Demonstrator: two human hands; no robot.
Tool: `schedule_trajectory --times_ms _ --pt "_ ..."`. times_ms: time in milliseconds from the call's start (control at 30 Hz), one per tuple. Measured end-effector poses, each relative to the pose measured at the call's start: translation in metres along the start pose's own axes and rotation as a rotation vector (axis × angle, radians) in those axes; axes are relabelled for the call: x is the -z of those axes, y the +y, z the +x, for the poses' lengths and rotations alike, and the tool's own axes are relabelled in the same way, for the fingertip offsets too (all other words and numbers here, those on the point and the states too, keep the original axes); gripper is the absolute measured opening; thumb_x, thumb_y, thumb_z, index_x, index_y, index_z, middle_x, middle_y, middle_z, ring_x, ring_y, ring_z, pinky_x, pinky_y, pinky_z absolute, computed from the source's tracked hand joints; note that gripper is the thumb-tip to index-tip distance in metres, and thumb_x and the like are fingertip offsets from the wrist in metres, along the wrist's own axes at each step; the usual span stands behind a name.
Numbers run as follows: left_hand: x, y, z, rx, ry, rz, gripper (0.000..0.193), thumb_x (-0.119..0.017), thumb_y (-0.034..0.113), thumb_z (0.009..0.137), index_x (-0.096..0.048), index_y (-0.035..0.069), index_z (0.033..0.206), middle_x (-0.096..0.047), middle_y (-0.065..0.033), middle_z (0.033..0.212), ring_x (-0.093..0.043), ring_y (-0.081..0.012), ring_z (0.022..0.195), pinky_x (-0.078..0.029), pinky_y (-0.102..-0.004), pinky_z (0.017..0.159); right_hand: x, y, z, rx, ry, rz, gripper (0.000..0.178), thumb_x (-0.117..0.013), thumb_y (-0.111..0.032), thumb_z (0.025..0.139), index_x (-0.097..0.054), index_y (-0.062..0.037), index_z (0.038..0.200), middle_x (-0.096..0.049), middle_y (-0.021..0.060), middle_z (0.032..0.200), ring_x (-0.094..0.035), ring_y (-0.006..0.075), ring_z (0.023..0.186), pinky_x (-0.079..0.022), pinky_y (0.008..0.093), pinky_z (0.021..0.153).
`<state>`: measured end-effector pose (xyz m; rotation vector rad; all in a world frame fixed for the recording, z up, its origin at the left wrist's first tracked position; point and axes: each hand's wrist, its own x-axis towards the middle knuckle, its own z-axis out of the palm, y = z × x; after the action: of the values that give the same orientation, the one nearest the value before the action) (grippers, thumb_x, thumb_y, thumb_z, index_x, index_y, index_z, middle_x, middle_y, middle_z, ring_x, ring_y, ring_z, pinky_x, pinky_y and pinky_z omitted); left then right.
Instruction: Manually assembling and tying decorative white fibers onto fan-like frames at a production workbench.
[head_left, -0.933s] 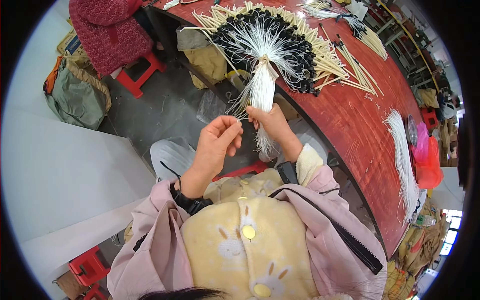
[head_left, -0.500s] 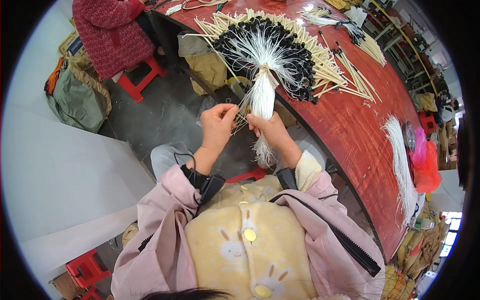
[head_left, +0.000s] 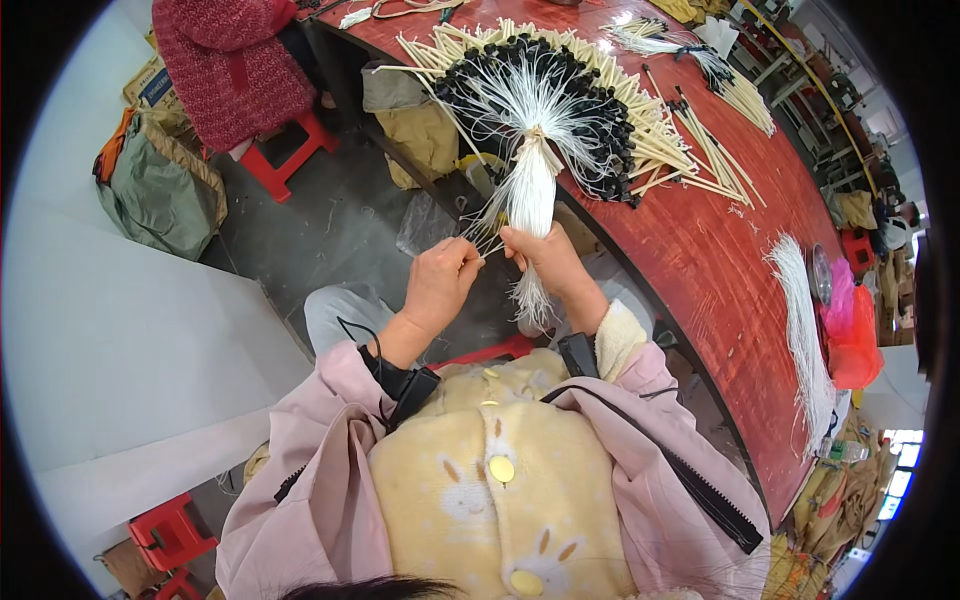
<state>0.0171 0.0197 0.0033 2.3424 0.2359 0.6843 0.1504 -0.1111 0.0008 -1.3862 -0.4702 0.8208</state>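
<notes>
A thick bundle of white strings (head_left: 530, 195) is gripped by the right hand (head_left: 548, 262), fingers closed around it at the waist; the loose tail of the bundle hangs below the fist. The bundle sits at the near edge of the red worktop (head_left: 720, 260), just past the person's lap.

Above the grip the strings are splayed into a fan and run out to a ring of black-tipped pale sticks (head_left: 600, 110) laid flat on the worktop (arranged radially, tips toward the centre).

The left hand (head_left: 440, 282) is held just beside the right one, fingers pinched shut on a few thin strands (head_left: 483, 237) drawn off the left side of the bundle. The two hands are near but not touching.

More loose pale sticks (head_left: 710, 160) are scattered to the right of the fan. A separate hank of white strings (head_left: 800, 330) is laid along the worktop's right side, well apart from the hands, next to a red plastic bag (head_left: 855, 340).

A red stool (head_left: 285, 155) is seen on the floor at upper left with another person in a red knit top (head_left: 230, 60) seated there; a green bag (head_left: 150, 190) is beside it.
</notes>
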Motion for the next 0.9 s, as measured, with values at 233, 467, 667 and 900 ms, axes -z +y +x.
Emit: schedule_trajectory --times_ms 233,467,667,900 --pt "-0.001 0.012 0.002 0.467 -0.036 -0.541 0.007 -0.06 0.006 0.081 -0.058 0.001 0.077 -0.064 -0.0063 0.071 -0.062 -0.0145 0.058 -0.047 -0.0252 0.049 0.0 0.001 0.001 0.024 -0.023 0.034 0.014 -0.065 -0.015 0.084 -0.06 -0.0061 0.075 -0.058 0.0002 0.063 -0.048 0.0049 0.048 -0.036 0.0192 0.043" --pt "0.009 0.017 0.004 0.704 -0.154 -0.74 0.01 -0.062 0.01 0.084 -0.057 0.001 0.082 -0.067 -0.0062 0.08 -0.064 -0.0124 0.065 -0.047 -0.021 0.052 0.0 -0.005 -0.004 -0.003 0.0 0.021 0.014 -0.066 -0.016 0.084 -0.06 -0.0064 0.076 -0.057 0.0001 0.063 -0.048 0.005 0.048 -0.037 0.0191 0.043" --pt "0.008 0.017 0.005 0.737 -0.01 -1.092 0.012 -0.066 0.01 0.083 -0.058 0.003 0.087 -0.065 -0.0062 0.082 -0.065 -0.0138 0.072 -0.051 -0.0229 0.057 0.002 -0.004 -0.002 -0.002 -0.013 -0.006 0.013 -0.066 -0.016 0.084 -0.06 -0.0065 0.077 -0.057 -0.0001 0.063 -0.048 0.005 0.048 -0.036 0.0189 0.043" --pt "0.01 0.009 -0.004 0.817 0.076 -1.162 0.011 -0.067 0.009 0.082 -0.058 0.003 0.087 -0.065 -0.007 0.082 -0.065 -0.0149 0.073 -0.053 -0.0239 0.058 0.003 -0.007 -0.002 0.006 -0.017 -0.064 0.014 -0.066 -0.017 0.083 -0.059 -0.0067 0.076 -0.057 -0.0004 0.062 -0.048 0.005 0.047 -0.036 0.0192 0.043"
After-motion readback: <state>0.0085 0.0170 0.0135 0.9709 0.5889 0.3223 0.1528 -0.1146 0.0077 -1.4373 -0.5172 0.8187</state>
